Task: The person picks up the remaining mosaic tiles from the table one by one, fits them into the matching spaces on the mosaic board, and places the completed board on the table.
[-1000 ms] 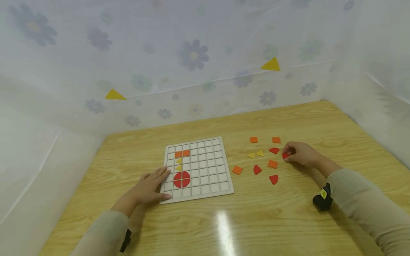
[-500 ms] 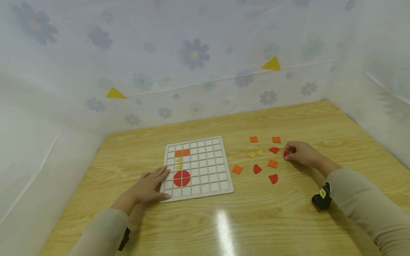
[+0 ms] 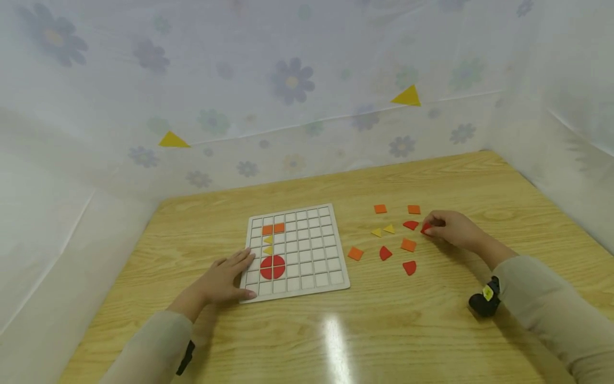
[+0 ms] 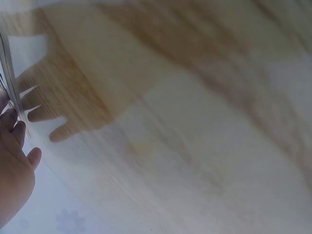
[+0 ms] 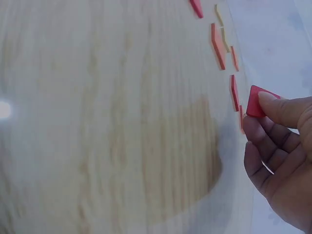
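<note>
With thumb and fingers, my right hand [image 3: 452,228] pinches a red quarter-circle tile [image 5: 254,101] at the right edge of the loose pieces. My left hand [image 3: 218,280] lies with spread fingers on the left edge of a white grid board [image 3: 312,266]. On the board's left part sit two orange squares [image 3: 273,229], two yellow triangles [image 3: 268,245] and red quarter tiles forming a circle [image 3: 272,267]. Right of the board lie loose red quarter tiles [image 3: 385,253], orange squares [image 3: 408,245] and two yellow triangles [image 3: 389,229]. In the left wrist view, my fingers reach the board's edge [image 4: 10,73].
Everything lies on a wood-grain table [image 3: 384,330]. A flower-patterned white curtain [image 3: 288,122] hangs behind it and at both sides, with two larger yellow triangles [image 3: 408,96] on the back part. A black wrist camera [image 3: 485,298] is strapped to the right sleeve.
The red quarter tile in my right hand has shifted slightly up and tilted between the fingers. My left hand and the board have stayed put.
</note>
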Available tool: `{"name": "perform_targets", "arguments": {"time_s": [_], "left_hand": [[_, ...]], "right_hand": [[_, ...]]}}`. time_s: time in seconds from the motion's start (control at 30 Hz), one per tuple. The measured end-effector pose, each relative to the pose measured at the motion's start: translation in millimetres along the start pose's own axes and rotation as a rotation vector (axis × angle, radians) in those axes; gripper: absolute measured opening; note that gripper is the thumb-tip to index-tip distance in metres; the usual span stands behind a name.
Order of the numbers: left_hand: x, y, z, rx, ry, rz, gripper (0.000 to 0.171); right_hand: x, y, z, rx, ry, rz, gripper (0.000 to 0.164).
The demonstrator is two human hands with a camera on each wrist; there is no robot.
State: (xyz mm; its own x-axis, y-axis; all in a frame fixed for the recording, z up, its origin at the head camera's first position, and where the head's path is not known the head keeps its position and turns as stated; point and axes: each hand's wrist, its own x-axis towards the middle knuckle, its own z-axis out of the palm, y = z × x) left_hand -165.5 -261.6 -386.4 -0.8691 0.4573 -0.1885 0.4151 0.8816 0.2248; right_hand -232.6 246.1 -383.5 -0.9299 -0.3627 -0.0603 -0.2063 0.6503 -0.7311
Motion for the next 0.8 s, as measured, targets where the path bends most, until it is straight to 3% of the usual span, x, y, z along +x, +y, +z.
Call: {"name": "perform_targets", "arguments": {"time_s": [0.23, 0.47, 0.8], "left_hand": [[0.9, 0.1, -0.8, -0.002, -0.007, -0.025, 0.087], [0.8, 1.8, -0.3, -0.006, -0.001, -0.012, 0.087], [-1.1, 2.7, -0.7, 0.018, 0.004, 0.004, 0.087]], "right_hand": [[-0.1, -12.4, 5.8, 0.011, 0.025, -0.029, 0.024], [1.7, -25.5, 17.9, 0.210, 0.013, -0.037, 0.026], [10.0, -40.1, 34.4, 0.296, 0.046, -0.047, 0.034]]}}
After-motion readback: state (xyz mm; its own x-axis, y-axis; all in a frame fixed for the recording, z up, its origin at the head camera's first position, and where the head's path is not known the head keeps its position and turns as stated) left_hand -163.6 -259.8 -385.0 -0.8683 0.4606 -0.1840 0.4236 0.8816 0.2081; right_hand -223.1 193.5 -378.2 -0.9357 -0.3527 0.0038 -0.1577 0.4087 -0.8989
